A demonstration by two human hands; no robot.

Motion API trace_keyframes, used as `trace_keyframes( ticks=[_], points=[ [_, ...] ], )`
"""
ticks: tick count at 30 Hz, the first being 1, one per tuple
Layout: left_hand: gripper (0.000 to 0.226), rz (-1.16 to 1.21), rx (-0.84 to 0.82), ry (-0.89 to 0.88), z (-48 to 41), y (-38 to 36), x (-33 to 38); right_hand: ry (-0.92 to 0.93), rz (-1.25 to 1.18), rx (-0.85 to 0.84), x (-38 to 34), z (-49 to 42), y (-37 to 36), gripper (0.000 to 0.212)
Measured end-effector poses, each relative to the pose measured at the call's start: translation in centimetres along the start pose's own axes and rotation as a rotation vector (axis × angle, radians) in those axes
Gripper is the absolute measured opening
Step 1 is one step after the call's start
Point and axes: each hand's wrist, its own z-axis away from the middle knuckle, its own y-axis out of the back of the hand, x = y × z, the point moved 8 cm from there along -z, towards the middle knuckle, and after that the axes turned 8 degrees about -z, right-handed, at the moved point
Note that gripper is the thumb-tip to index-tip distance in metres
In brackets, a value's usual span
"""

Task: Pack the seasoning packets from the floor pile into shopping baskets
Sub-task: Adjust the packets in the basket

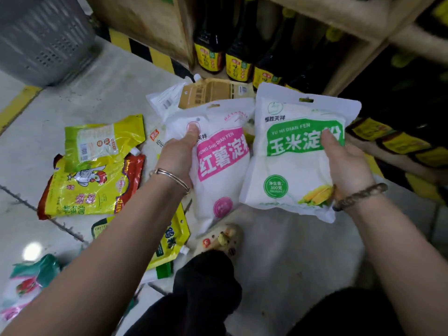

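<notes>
Far left, upper corner: one grey shopping basket (pixel 43 37), blurred, its inside hidden from us. Below it on the floor (pixel 101 76) lies the pile: a teal-and-red packet (pixel 31 280) at the bottom edge, a large yellow chicken-print packet (pixel 87 187), and a yellow-green spouted pouch (pixel 104 139) lying partly over it. Centre: our left hand (pixel 177 156) grips a white pink-labelled starch packet (pixel 218 166), thumb pressed on its face, the other fingers behind it and out of sight. A brown pouch (pixel 213 92) lies on the floor beyond. Just beside the pink packet, edges touching, is a white green-labelled starch packet (pixel 295 154), held in our right hand (pixel 346 163) the same way, thumb on the label. Both packets are lifted off the floor. Right and rear: dark sauce bottles (pixel 211 57) on a wooden shelf. Handling note: these bags look soft and powder-filled, so we judge it best to support them from beneath, carry both leftward to the basket and lay them flat, minding the loose packets near our foot.
</notes>
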Motion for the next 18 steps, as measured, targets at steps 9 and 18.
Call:
trace_keyframes(
  ticks=[9, 18],
  points=[
    [0.022, -0.032, -0.156, -0.128, 8.8, -6.3, 9.8, 0.160, -0.218, 0.040, -10.4, 7.1, 7.6, 0.014],
    [0.030, -0.253, -0.407, -0.257, 20.0, -15.2, 17.1, 0.282, -0.159, 0.258, -18.0, 16.7, 20.7, 0.023]
  ],
)
